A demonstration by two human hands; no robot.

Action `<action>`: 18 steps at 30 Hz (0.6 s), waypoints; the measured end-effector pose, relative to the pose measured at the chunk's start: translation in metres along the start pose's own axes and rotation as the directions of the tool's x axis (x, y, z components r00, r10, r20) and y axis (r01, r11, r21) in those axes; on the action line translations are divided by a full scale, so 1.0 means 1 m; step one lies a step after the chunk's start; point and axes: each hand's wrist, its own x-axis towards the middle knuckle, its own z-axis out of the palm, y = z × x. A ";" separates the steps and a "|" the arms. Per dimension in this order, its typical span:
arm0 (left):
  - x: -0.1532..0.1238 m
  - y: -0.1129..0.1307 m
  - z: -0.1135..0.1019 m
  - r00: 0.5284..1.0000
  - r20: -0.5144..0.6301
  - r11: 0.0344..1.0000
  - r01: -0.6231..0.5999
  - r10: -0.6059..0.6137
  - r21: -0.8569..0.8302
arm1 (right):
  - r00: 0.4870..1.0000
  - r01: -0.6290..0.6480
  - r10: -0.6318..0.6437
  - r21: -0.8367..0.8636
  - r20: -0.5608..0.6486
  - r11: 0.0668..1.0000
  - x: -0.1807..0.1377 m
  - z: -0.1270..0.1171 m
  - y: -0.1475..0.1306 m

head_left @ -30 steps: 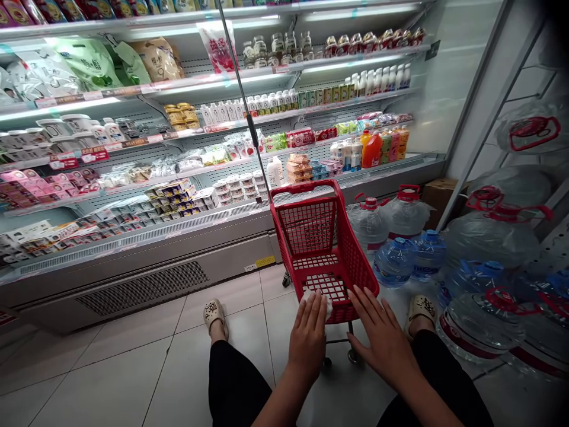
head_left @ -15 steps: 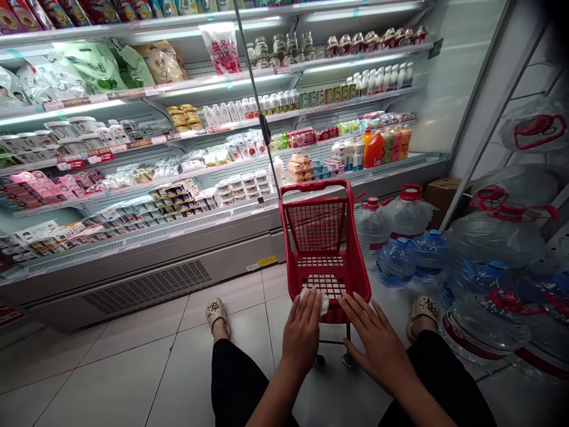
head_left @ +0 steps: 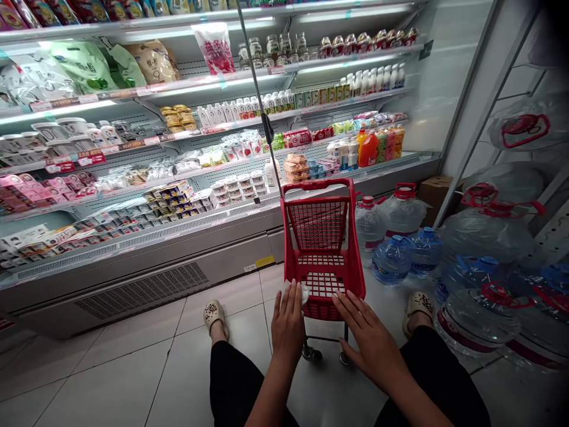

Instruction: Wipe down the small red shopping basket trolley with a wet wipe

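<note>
A small red shopping cart point(head_left: 324, 259) with a lattice basket stands between my feet. My left hand point(head_left: 288, 325) lies over the left corner of its near rim, fingers stretched out side by side. A crumpled white tissue point(head_left: 305, 293) shows beside those fingers, held under the hand against the rim; most of it is hidden. My right hand point(head_left: 367, 332) rests its fingertips near the right part of the near rim, fingers straight, thumb apart, with nothing visible in it. Only a white grid floor is seen inside the basket.
Ahead runs an open refrigerated case point(head_left: 133, 255) stocked with yogurt cups, bottles and bags. Large water jugs point(head_left: 393, 259) crowd the floor to the right, beside a metal rack point(head_left: 471, 130). My clog-shod feet flank the cart on the tiled floor point(head_left: 133, 362).
My left hand has slid left along the rim with the tissue, toward the corner. My right hand has shifted slightly left. The view has moved a little.
</note>
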 end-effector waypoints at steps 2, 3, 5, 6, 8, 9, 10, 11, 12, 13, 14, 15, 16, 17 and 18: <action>0.000 0.009 0.004 1.000 -0.014 1.000 -0.012 0.012 -0.016 | 1.000 -0.003 0.003 0.007 -0.026 1.000 0.001 0.004 -0.004; 0.000 0.016 0.005 0.999 -0.020 0.999 -0.041 0.040 -0.029 | 0.999 -0.001 0.001 0.010 -0.037 1.000 0.002 0.005 -0.005; 0.000 0.027 0.007 0.993 -0.024 0.993 -0.112 0.111 -0.047 | 0.999 0.013 -0.013 0.016 -0.041 1.000 0.002 0.007 -0.005; 0.000 0.029 0.007 0.989 -0.021 0.988 -0.146 0.145 -0.050 | 0.999 0.023 -0.022 0.017 -0.034 1.000 0.002 0.007 -0.005; 0.000 0.020 0.004 0.985 -0.005 0.984 -0.174 0.174 -0.043 | 0.999 0.042 -0.041 0.015 -0.018 0.999 0.002 0.005 -0.003; 0.000 0.012 0.002 0.986 0.007 0.985 -0.167 0.167 -0.035 | 0.999 0.050 -0.050 0.010 -0.012 0.999 0.002 0.004 -0.002; 0.000 0.003 0.000 0.991 0.016 0.991 -0.130 0.130 -0.021 | 0.998 0.055 -0.055 0.006 -0.009 0.998 0.002 0.003 -0.002; 0.000 -0.005 -0.001 0.996 0.024 0.996 -0.088 0.088 -0.006 | 0.998 0.055 -0.055 0.002 -0.009 0.999 0.003 0.003 -0.003; 0.000 -0.010 -0.001 0.999 0.027 0.999 -0.045 0.045 0.010 | 0.999 0.049 -0.049 0.002 -0.011 0.999 0.003 0.003 -0.005; 0.000 -0.011 -0.001 1.000 0.026 1.000 -0.015 0.015 0.020 | 0.999 0.040 -0.040 0.005 -0.017 0.999 0.003 0.003 -0.007; 0.000 -0.009 0.000 1.000 0.021 1.000 -0.007 0.007 0.022 | 0.999 0.032 -0.032 0.010 -0.025 0.999 0.003 0.004 -0.009; -0.001 -0.003 0.002 1.000 0.015 1.000 -0.019 0.019 0.016 | 0.999 0.027 -0.026 0.017 -0.032 0.999 0.004 0.006 -0.011; -0.001 0.004 0.004 0.999 0.006 0.999 -0.045 0.045 0.005 | 0.999 0.025 -0.024 0.022 -0.038 0.999 0.004 0.006 -0.012; -0.001 0.012 0.006 0.997 0.000 0.997 -0.083 0.083 -0.010 | 0.999 0.028 -0.027 0.023 -0.043 0.999 0.004 0.007 -0.013; -0.001 0.018 0.006 0.992 -0.004 0.992 -0.123 0.123 -0.024 | 0.998 0.036 -0.035 0.021 -0.044 0.999 0.004 0.007 -0.013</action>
